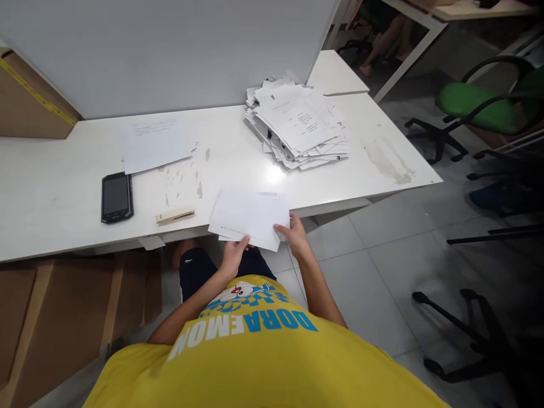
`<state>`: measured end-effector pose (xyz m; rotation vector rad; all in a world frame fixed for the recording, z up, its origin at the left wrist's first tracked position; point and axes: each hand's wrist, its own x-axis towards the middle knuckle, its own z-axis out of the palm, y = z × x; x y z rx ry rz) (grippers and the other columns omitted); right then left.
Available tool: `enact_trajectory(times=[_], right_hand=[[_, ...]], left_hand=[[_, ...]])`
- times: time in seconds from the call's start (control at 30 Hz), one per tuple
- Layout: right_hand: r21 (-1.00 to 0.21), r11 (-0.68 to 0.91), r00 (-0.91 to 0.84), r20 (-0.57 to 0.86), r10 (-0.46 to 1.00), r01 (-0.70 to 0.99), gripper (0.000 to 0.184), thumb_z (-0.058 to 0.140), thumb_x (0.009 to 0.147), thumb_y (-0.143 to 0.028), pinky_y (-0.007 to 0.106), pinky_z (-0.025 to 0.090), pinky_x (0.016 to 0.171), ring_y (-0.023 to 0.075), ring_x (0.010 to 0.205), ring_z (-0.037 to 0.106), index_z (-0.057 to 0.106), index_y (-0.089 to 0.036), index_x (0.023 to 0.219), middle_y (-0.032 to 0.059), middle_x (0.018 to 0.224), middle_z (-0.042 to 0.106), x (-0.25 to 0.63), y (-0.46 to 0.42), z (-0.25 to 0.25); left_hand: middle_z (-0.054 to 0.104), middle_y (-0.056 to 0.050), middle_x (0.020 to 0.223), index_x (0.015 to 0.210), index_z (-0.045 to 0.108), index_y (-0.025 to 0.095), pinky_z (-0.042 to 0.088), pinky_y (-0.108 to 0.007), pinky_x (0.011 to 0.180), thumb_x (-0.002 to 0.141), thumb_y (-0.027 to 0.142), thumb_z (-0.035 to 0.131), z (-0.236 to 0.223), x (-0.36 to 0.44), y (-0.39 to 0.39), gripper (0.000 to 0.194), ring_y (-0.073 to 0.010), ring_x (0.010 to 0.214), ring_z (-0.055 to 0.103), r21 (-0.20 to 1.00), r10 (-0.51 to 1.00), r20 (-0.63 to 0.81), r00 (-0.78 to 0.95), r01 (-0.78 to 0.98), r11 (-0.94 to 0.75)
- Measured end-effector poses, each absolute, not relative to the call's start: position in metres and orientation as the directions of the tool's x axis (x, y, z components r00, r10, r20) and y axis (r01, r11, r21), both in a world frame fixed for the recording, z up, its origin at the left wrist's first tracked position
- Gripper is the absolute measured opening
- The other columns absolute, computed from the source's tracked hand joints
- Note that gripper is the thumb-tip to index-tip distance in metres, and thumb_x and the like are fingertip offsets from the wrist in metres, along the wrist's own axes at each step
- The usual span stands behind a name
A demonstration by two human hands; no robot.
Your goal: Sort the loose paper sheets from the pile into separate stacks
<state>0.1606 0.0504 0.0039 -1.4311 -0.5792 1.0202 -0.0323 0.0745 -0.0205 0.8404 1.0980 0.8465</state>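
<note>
Both hands hold a few white paper sheets (250, 215) at the front edge of the white table. My left hand (233, 253) pinches their lower edge, thumb on top. At the right edge, my right hand (296, 235) grips the same sheets with its thumb over them. A few lines of small print show on the top sheet. Left of the sheets lies a cream stapler (175, 215). Beyond them rises a messy stack of printed papers (297, 122).
A black phone-like device (117, 197) and a handwritten sheet (159, 144) lie on the left of the table (55, 170). Cardboard boxes (63, 323) stand below left; another box (34, 99) sits on top. A grey panel (170, 51) backs the table. Right are a green chair (476, 105) and a person's legs (385, 42).
</note>
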Motion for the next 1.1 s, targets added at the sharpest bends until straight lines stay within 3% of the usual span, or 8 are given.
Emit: enact_trajectory(times=[0.1,0.23,0.33,0.43,0.6,0.73,0.9,1.1], right_hand=[[-0.999,-0.034,0.510,-0.045,0.859,-0.030,0.041,0.077,0.067,-0.036,0.040,0.056,0.081,0.0243,0.093,0.067,0.057,-0.027,0.102,0.0044,0.101,0.071,0.169,0.052,0.024],[-0.968,0.209,0.589,0.250,0.768,0.139,0.035,0.070,0.077,-0.041,0.039,0.053,0.090,0.0228,0.101,0.065,0.054,-0.027,0.105,0.0048,0.101,0.068,0.181,0.077,0.054],[-0.939,0.319,0.607,0.328,0.724,0.126,0.039,0.066,0.079,-0.048,0.042,0.052,0.091,0.0240,0.100,0.066,0.050,-0.028,0.109,0.0051,0.098,0.068,0.184,0.112,0.057],[-0.921,0.376,0.586,0.360,0.726,0.100,0.044,0.063,0.078,-0.053,0.045,0.051,0.094,0.0258,0.103,0.066,0.050,-0.027,0.112,0.0071,0.102,0.069,0.183,0.143,0.045],[-0.960,0.268,0.508,0.271,0.818,0.081,0.037,0.062,0.079,-0.051,0.039,0.050,0.089,0.0239,0.097,0.064,0.060,-0.024,0.104,0.0061,0.100,0.069,0.181,0.163,0.024],[-0.966,0.246,0.469,0.255,0.846,0.081,0.034,0.063,0.081,-0.051,0.036,0.048,0.088,0.0230,0.097,0.062,0.062,-0.024,0.101,0.0051,0.098,0.068,0.184,0.163,0.030],[-0.945,0.290,0.508,0.326,0.797,0.152,0.026,0.059,0.083,-0.049,0.033,0.046,0.085,0.0206,0.088,0.057,0.059,-0.023,0.087,0.0018,0.084,0.062,0.190,0.162,0.039],[-0.973,0.221,0.426,0.225,0.876,0.059,0.033,0.063,0.073,-0.047,0.033,0.047,0.084,0.0221,0.093,0.058,0.058,-0.022,0.095,0.0038,0.092,0.065,0.189,0.163,0.032]], left_hand=[[0.074,-0.007,0.096,0.101,0.069,0.020,0.056,-0.040,0.081,0.058,0.046,0.089,-0.019,-0.040,0.074,0.054,-0.0274,0.096,0.069,0.946,0.940,-0.275,0.199,-0.117,0.302],[0.069,-0.008,0.113,0.115,0.062,0.023,0.050,-0.042,0.097,0.077,0.057,0.074,0.005,-0.050,0.108,0.052,-0.0254,0.108,0.065,0.997,1.000,0.028,0.012,-0.076,-0.027],[0.066,-0.010,0.117,0.130,0.050,0.025,0.048,-0.042,0.098,0.083,0.059,0.066,0.028,-0.056,0.150,0.061,-0.0252,0.112,0.062,0.945,0.943,0.327,0.058,0.004,-0.327],[0.060,-0.014,0.126,0.142,0.036,0.023,0.041,-0.048,0.105,0.084,0.061,0.063,0.039,-0.061,0.182,0.075,-0.0281,0.121,0.057,0.852,0.866,0.490,0.097,0.157,-0.500],[0.061,-0.013,0.121,0.140,0.036,0.022,0.038,-0.049,0.108,0.091,0.054,0.057,0.032,-0.060,0.202,0.062,-0.0268,0.121,0.056,0.828,0.857,0.473,0.203,0.230,-0.512],[0.061,-0.009,0.112,0.141,0.030,0.025,0.040,-0.047,0.106,0.089,0.057,0.060,0.036,-0.052,0.207,0.068,-0.0237,0.110,0.059,0.867,0.890,0.445,0.099,0.202,-0.456],[0.056,-0.009,0.116,0.131,0.039,0.028,0.044,-0.040,0.100,0.092,0.058,0.055,0.056,-0.048,0.211,0.051,-0.0219,0.110,0.058,0.881,0.915,0.400,0.062,0.248,-0.402],[0.056,-0.011,0.118,0.135,0.034,0.024,0.046,-0.041,0.101,0.088,0.057,0.060,0.047,-0.047,0.219,0.063,-0.0233,0.113,0.058,0.894,0.913,0.403,0.057,0.189,-0.406]])
